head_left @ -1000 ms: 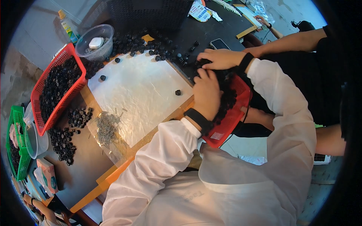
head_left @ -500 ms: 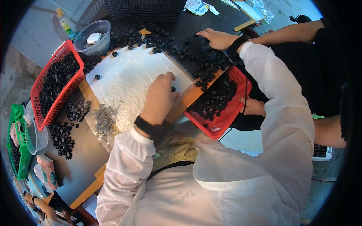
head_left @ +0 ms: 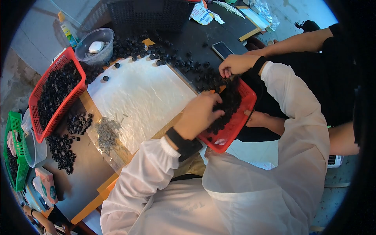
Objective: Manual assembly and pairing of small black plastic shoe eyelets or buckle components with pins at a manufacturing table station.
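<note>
My left hand [head_left: 199,114] reaches over the near edge of a red basket [head_left: 222,145], its fingers bent and the thumb apart, with nothing visible in it. The basket holds many small black round caps [head_left: 231,102]. My right hand [head_left: 238,65] is at the table's edge above the basket's far end. Its fingers are bent downward and somewhat apart beside loose caps [head_left: 209,78]; no held object shows. Another person's hand [head_left: 255,118] grips the basket's right side. A white plastic sheet [head_left: 135,98] lies on the table left of my left hand.
A second red basket [head_left: 37,98] of black parts stands at the left, by a clear tub [head_left: 94,47]. Metal screws or pins [head_left: 106,135] lie in a pile on the sheet's edge. A phone [head_left: 222,50] rests near my right hand. A black crate [head_left: 150,15] stands at the back.
My left hand has moved right, from the white sheet to the basket. My right hand has come toward me to the table's edge, uncovering the phone. Fewer caps lie at that edge.
</note>
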A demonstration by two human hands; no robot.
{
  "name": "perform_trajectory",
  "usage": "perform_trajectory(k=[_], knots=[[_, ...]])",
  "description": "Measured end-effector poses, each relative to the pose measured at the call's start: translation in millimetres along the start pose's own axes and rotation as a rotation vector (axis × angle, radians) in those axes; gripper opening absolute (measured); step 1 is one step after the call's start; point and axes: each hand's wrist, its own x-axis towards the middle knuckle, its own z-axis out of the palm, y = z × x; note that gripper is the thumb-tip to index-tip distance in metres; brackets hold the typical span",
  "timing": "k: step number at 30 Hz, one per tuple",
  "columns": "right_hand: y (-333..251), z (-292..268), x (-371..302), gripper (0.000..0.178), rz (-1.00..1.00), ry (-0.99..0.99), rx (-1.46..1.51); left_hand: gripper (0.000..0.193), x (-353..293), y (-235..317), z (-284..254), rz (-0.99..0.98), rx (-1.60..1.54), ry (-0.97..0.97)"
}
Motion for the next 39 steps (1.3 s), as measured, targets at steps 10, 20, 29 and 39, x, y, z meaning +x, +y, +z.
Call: perform_trajectory(k=[10,20,29,39], knots=[[9,-42,86,0.057,0.084,0.605,-0.379,0.104,-15,-74,-134,-0.343,0.939,0.540],[-24,-6,60,0.060,-0.190,0.412,-0.217,0.101,74,-89,-104,-0.196,0.647,0.174],[-21,23,9,0.042,-0.197,0.134,-0.212,0.070,64,-45,-1,-0.157,0.497,0.059],[-84,-40,47,0.040,-0.260,0.483,-0.397,0.057,-8,-9,-80,-0.033,0.592,0.490]])
